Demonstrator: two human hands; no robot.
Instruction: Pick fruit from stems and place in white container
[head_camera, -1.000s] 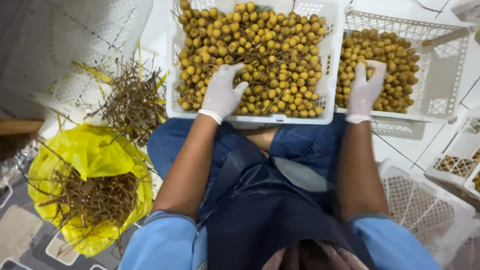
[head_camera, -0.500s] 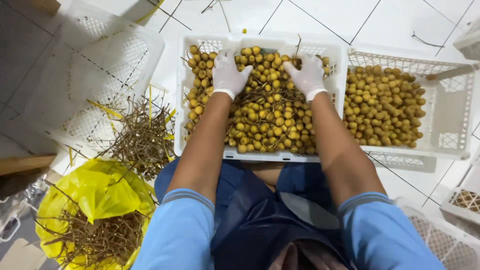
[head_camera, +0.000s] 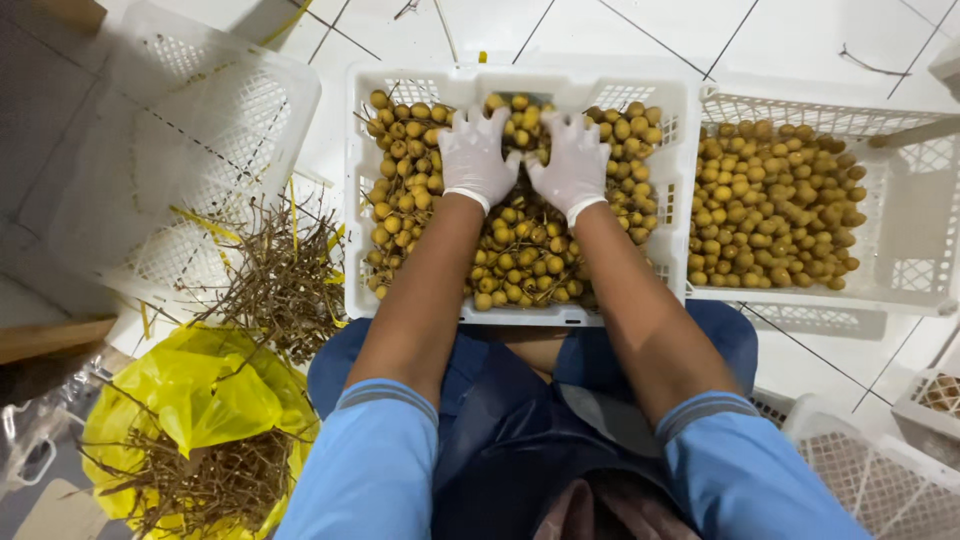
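White floor tiles are carrying a white crate (head_camera: 520, 82) of stemmed yellow fruit (head_camera: 520, 250); the left hand (head_camera: 478, 155) and right hand (head_camera: 574, 160) are pressing in, fingers spread. Right, picked fruit (head_camera: 775, 205) is half-filling another crate; much is waiting.

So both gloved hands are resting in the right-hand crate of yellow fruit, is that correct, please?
Not quite: the head view shows the left hand and right hand together in the middle crate of yellow fruit, directly in front of the person; the right-hand crate is untouched.
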